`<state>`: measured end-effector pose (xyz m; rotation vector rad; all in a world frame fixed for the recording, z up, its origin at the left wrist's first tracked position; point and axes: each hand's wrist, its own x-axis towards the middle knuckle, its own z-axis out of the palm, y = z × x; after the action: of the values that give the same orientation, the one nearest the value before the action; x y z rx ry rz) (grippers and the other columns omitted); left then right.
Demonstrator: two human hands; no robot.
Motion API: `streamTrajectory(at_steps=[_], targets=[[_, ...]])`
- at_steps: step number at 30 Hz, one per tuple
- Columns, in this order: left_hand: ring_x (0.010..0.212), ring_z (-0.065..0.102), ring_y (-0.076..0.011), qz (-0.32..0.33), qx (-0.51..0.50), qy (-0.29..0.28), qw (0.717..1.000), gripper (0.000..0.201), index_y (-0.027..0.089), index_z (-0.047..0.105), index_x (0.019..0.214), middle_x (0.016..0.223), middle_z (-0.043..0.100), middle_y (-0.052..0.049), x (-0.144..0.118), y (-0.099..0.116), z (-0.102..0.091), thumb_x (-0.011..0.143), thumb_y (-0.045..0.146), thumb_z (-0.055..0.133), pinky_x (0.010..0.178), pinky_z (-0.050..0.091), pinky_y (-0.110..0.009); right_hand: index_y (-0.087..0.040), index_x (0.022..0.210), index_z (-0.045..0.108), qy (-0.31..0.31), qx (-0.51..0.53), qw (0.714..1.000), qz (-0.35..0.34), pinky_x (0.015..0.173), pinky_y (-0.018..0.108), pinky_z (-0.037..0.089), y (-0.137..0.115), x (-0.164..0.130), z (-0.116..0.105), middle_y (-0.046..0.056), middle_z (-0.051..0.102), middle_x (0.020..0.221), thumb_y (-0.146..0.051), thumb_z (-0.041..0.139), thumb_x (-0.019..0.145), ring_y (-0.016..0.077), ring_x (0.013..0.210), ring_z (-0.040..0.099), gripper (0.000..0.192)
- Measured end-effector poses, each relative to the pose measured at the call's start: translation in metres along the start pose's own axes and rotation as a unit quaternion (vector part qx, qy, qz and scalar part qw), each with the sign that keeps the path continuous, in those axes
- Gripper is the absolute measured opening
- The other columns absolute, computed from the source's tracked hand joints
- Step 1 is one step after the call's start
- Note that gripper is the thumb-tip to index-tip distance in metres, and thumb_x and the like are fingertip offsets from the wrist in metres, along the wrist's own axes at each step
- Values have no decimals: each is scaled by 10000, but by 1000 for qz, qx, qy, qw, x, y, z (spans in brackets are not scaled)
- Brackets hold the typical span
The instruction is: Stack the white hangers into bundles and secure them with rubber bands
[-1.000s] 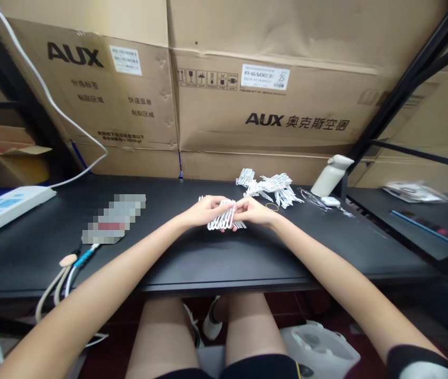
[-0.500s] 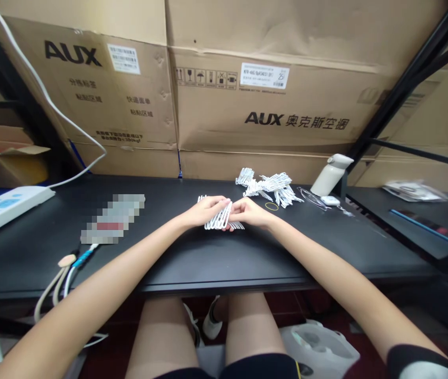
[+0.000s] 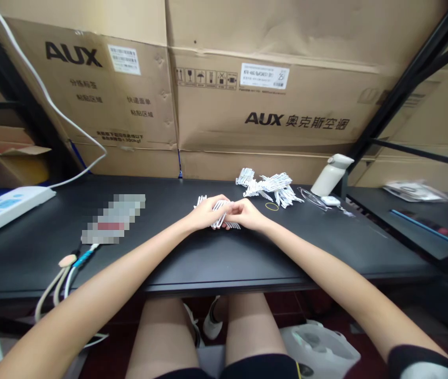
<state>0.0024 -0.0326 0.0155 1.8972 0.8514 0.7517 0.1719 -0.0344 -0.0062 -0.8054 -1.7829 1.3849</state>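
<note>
Both hands meet over the middle of the black table [image 3: 192,263], just in front of the loose pile of white clips [image 3: 269,187]. The left hand [image 3: 205,215] and the right hand [image 3: 245,213] touch at the fingertips, and between them sits a bundle of white clips [image 3: 219,215]. The left hand's grip is clenched over the near end of this bundle, its fingers curled across the top; the right hand's grip pinches the bundle's other end, with a few white prongs sticking out below its fingers. The bundle rests low, on or just above the table top; which of the 2 cannot be told.

The bundle lies near the pile, on its left and nearer the person. A thin yellow rubber band [image 3: 272,207] lies flat on the table between the right hand and the pile. To the right of the pile stands a tilted white dispenser [image 3: 331,173], with a small white piece at its foot. Behind the pile rise 2 large cardboard boxes [image 3: 271,105] printed AUX. Well to the left of the pile, a blurred-out patch covers something on the table, and further left a white power strip [image 3: 6,208] rests at the table's edge, its white cable [image 3: 50,102] running up across the boxes.
</note>
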Motion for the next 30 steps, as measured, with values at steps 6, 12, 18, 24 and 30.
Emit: streamTrajectory(at_steps=[6,12,18,24,30], targets=[[514,619,-161,31,40,9,999,358,166,562,936,601,641,-10,1,-5,-3,835,506,514,456,468,-234,-113,735,718,26,-17,999,-30,626,297,533,3,0,6,47,694,661,-313,725,669,161,591,638,211],[477,588,-156,15,52,13,998,366,165,579,912,580,626,-14,-1,0,-7,854,508,463,411,436,-229,-114,769,717,39,-18,998,-34,659,321,547,2,1,8,71,710,718,-396,736,676,177,627,656,297],[419,548,-120,-1,14,28,999,356,154,586,891,547,598,-3,1,1,-10,858,490,473,376,414,-192,-97,812,710,27,-6,1000,-8,666,312,545,-8,-1,6,100,719,780,-468,740,664,179,664,664,400],[380,529,-121,-29,-21,60,998,301,158,590,910,497,570,13,5,-1,-12,851,442,508,339,395,-191,-101,876,680,-1,0,999,33,611,267,538,-15,-2,3,95,715,810,-492,699,708,140,622,658,426],[352,506,-112,-29,-37,86,995,275,147,597,901,454,540,29,5,0,-12,848,406,521,331,377,-183,-158,737,523,59,-6,997,43,508,252,530,-12,0,4,25,675,605,-537,705,688,138,509,640,423]])
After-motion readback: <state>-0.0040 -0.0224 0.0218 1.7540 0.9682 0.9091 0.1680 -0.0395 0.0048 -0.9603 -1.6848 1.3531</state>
